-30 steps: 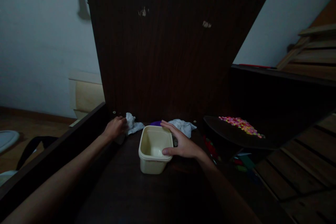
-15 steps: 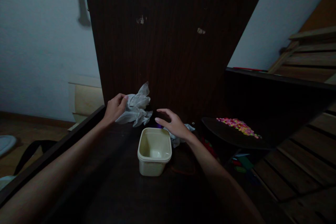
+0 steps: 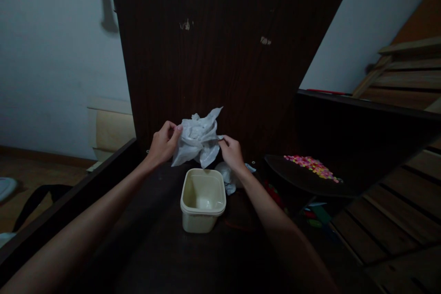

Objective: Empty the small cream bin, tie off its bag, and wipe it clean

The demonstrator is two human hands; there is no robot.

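Note:
A crumpled white plastic bag (image 3: 198, 141) hangs in the air just above and behind a cream plastic tub (image 3: 203, 199). My left hand (image 3: 164, 143) grips the bag's left side with closed fingers. My right hand (image 3: 231, 150) pinches its right edge. The tub stands open and looks empty on the dark wooden surface (image 3: 161, 248). A second crumpled white bag (image 3: 229, 179) lies on the surface right behind the tub, under my right wrist.
A tall dark wooden board (image 3: 220, 55) stands upright behind the hands. To the right, a dark tray (image 3: 303, 177) holds a heap of small pink and yellow pieces (image 3: 312, 165). Wooden slats (image 3: 396, 220) lie at the far right, a raised dark edge (image 3: 69, 202) at the left.
My left hand lifted the white bag off the surface and carried it rightward over the tub. My right hand left the tub's rim and took hold of the bag's right edge.

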